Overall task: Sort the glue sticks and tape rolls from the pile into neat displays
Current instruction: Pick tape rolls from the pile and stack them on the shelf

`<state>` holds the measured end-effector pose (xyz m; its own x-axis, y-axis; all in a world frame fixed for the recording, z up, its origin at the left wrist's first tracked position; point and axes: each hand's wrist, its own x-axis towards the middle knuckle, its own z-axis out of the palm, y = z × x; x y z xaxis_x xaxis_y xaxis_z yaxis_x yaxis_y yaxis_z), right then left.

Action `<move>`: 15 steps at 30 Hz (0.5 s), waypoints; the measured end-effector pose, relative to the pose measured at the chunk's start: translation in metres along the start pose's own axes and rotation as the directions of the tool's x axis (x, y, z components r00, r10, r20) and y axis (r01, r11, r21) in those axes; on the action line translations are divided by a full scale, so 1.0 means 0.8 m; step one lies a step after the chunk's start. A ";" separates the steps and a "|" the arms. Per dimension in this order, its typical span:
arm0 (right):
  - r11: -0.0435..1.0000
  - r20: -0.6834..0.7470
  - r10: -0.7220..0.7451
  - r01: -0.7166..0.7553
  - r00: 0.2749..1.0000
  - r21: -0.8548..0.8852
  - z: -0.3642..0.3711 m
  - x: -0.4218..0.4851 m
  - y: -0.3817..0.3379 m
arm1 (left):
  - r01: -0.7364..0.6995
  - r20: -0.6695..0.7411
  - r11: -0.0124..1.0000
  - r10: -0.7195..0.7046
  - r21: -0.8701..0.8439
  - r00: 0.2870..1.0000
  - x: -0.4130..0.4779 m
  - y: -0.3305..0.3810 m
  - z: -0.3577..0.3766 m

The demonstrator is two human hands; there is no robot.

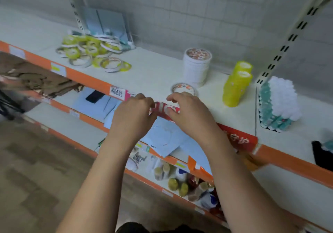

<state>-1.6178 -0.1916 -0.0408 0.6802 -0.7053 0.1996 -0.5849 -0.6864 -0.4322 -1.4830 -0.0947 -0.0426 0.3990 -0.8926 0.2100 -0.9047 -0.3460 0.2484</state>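
A loose pile of yellow and white tape rolls point(93, 52) lies at the back left of the top shelf point(155, 72). A neat stack of white tape rolls point(196, 67) stands mid-shelf, and one more white roll point(183, 89) lies flat in front of it. Two columns of yellow tape rolls point(236, 85) stand to the right. A block of upright glue sticks point(279, 104) with white caps follows. My left hand point(133, 117) and my right hand point(189, 113) hover close together at the shelf's front edge, fingers curled. Blur hides whether they hold anything.
The shelf front carries an orange strip with a red label point(237, 137). Blue packets point(97, 25) lean on the back wall behind the pile. Lower shelves hold pale blue packets point(162, 135) and small bottles point(180, 182). A dark object point(321, 153) lies at the far right.
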 end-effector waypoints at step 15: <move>0.996 -0.015 -0.052 0.053 0.999 0.075 0.117 0.116 -0.149 | 0.043 0.000 0.999 -0.043 0.025 0.999 0.043 -0.213 -0.035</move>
<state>-1.4437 -0.1583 -0.0534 0.7034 -0.6709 0.2349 -0.5129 -0.7078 -0.4857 -1.3109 -0.0580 -0.0511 0.4374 -0.8770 0.1988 -0.8903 -0.3912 0.2330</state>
